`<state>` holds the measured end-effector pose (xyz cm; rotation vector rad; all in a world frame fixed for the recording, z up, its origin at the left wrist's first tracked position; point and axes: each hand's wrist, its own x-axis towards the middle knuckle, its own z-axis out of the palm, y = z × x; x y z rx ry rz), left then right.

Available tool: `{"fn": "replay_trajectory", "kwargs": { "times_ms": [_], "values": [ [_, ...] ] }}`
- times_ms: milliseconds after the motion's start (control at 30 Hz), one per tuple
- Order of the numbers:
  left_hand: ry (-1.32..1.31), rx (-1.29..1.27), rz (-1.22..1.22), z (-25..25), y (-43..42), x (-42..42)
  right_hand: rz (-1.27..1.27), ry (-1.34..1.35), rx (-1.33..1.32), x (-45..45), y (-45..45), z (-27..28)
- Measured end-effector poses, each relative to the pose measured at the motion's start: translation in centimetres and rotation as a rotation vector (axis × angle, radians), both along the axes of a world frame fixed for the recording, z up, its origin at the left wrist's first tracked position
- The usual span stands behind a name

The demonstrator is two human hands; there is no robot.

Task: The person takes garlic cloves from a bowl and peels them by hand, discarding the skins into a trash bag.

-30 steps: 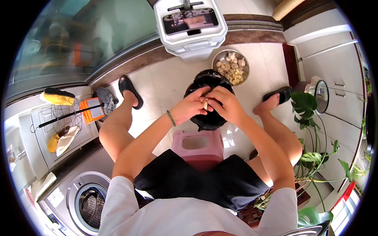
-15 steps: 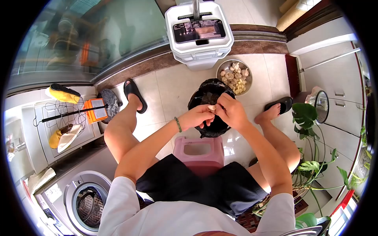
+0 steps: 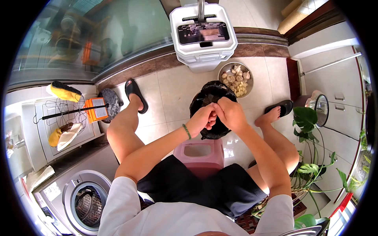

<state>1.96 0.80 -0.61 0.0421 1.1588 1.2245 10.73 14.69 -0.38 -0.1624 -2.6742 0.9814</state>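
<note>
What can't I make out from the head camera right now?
All in the head view:
- Anything pinched between left hand and right hand: hidden by the fingers.
- Bottom of the black bag: dark, partly covered by the hands.
- Text on the phone: too small.
- Shapes behind the glass panel: blurred.
- Cabinets' far right side: cut off by the dark lens edge.

The person wears a white short-sleeved T-shirt (image 3: 169,216), its sleeves ending above the elbows, and loose, plain black shorts (image 3: 197,185). A thin green bracelet (image 3: 186,131) — apparently beaded — circles the wrist of the left hand (image 3: 201,118). On the feet are black slides (image 3: 141,103) — open-toed, with broad bands across the top.
</note>
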Motion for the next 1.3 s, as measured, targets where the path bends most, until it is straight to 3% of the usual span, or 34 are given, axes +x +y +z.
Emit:
{"fn": "replay_trajectory", "kwargs": {
  "times_ms": [67, 267, 333, 633, 800, 900, 1000, 1100, 1167, 1300],
  "values": [
    [-0.011, 0.032, 0.056, 0.0, 0.2, 0.2, -0.078, -0.009, -0.182, -0.3, 0.0, -0.3],
    [-0.117, -0.004, 0.212, 0.6, 0.3, 0.2, -0.042, 0.004, -0.228, -0.8, -0.4, -0.3],
    [0.027, -0.021, 0.168, 0.8, 0.4, 0.1, -0.048, 0.003, -0.247, -1.0, -0.4, -0.4],
    [0.156, 0.131, 0.361, -0.2, 0.6, 1.3, -0.131, 0.018, -0.491, -1.5, -1.6, -0.9],
    [0.179, 0.185, 0.347, -1.0, 0.2, 1.5, -0.162, -0.009, -0.574, -1.2, -2.1, -0.7],
    [0.216, 0.222, 0.321, -1.1, -0.1, 1.6, -0.18, -0.014, -0.724, -0.8, -2.7, -0.7],
    [0.272, 0.241, 0.281, -0.5, -0.2, 0.9, -0.264, -0.138, -1.136, -0.3, -3.7, -1.8],
    [0.287, 0.239, 0.25, 0.0, -0.1, -0.8, -0.319, -0.197, -1.247, 0.2, -2.6, -2.7],
    [0.315, 0.283, 0.258, 0.6, 0.1, -1.4, -0.313, -0.159, -0.969, 0.3, -1.2, -3.4],
    [0.399, 0.366, 0.178, 0.9, -0.7, -2.1, -0.281, -0.083, -0.866, 0.5, -0.5, -2.7]
  ]
}}
